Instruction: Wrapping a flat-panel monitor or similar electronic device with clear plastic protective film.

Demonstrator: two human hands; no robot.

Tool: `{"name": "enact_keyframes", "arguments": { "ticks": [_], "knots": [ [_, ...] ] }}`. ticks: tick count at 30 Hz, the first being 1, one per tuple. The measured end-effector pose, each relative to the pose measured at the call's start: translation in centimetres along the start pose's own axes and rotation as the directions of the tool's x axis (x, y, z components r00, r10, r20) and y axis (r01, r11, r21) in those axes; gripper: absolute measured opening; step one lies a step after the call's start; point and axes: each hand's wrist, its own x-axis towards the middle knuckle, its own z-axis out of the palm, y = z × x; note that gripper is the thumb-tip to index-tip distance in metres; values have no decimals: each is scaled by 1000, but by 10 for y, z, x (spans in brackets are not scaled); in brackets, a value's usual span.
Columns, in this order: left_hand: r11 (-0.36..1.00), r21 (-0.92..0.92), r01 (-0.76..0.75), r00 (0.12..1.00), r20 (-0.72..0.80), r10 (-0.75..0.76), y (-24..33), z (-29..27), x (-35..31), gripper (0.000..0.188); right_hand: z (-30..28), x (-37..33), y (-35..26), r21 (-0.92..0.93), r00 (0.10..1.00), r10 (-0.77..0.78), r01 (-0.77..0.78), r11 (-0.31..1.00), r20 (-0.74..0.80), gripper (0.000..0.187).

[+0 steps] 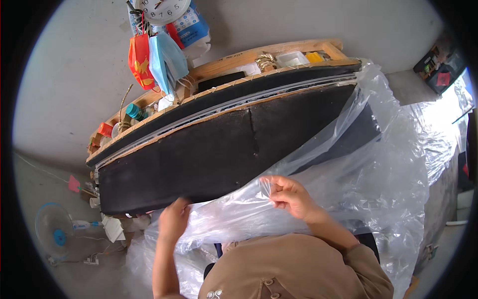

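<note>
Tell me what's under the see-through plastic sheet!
Under the clear plastic sheet, part of the black tabletop shows through. Where the plastic looks whitish, whatever lies beneath can't be seen.

Clear, wrinkled plastic sheet (pixel 348 182), aslant over the right side of the black tabletop (pixel 184 157)

the clock (pixel 162 11) is cut off above, and whether the left hand (pixel 173 219) holds plastic film (pixel 343 192) is unclear.

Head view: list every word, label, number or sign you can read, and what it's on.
Clock: hour numbers, readable, not copied here.
Blue-and-white sheet: print, too small to read.
Wooden frame: dark marks, too blurred to read.
</note>
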Motion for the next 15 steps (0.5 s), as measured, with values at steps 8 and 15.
{"name": "enact_keyframes", "arguments": {
  "ticks": [8, 15],
  "knots": [
    [268, -874, -406, 822, -220, 526, 148, 73, 71, 16, -41, -14, -45, -876, 515, -748, 446, -183, 419, 52],
    [-227, -959, -167, 893, -50, -447, -16, 41, 77, 40, -131, -69, -79, -861, 612, -687, -19, -509, 392, 23]
  ]
}}
